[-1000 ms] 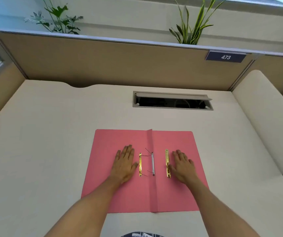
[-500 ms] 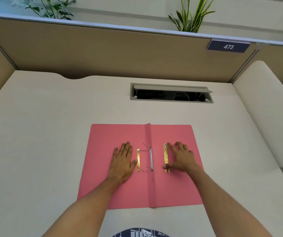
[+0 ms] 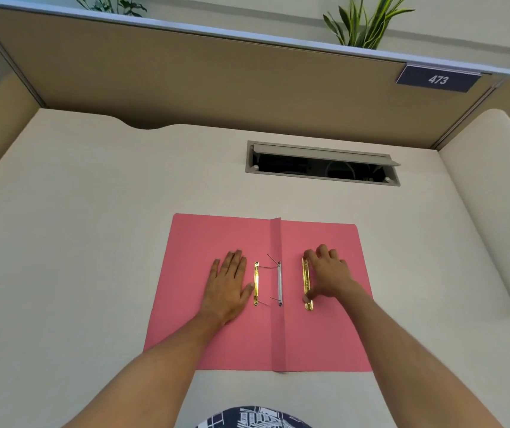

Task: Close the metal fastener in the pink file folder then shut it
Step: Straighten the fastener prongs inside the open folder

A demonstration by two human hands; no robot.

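Observation:
A pink file folder (image 3: 235, 341) lies open and flat on the desk. Along its spine sits a white fastener strip (image 3: 280, 284) with two thin metal prongs sticking up and to the left. A gold bar (image 3: 256, 284) rests on the left leaf, joined to the prongs. A second, loose gold bar (image 3: 307, 284) lies on the right leaf. My left hand (image 3: 227, 285) is pressed flat on the left leaf, thumb beside the left bar. My right hand (image 3: 329, 278) is curled over the loose bar, thumb at its near end and forefinger at its far end.
The cream desk (image 3: 87, 242) surrounds the folder. Behind the folder is an open cable slot (image 3: 323, 165) with a raised grey lid. Tan partition walls close the back and sides, bearing a sign (image 3: 438, 79) reading 473. A rounded cream side panel (image 3: 488, 211) stands at right.
My right hand went from lying flat beside the loose gold bar to curling over it, fingers pinching its two ends. My left hand stayed flat. The camera tilted slightly.

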